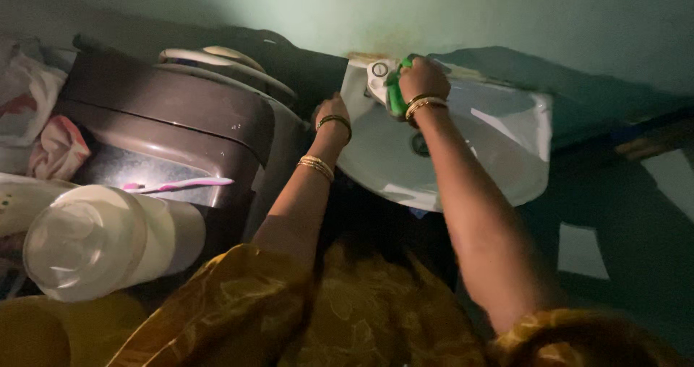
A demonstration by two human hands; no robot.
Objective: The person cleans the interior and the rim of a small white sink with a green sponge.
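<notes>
The right hand (423, 78) is reaching forward, arm extended, closed around a green scrubber (395, 92) pressed to the back rim of the white sink (520, 143) at upper centre. The left hand (331, 111) is resting on the sink's left edge; its grip cannot be told. A white jar (101, 238) is lying at lower left.

Green scrubber (395, 96): gripped in right hand (423, 78), pressed against back rim of white wall-mounted washbasin (520, 143) near tap.
</notes>
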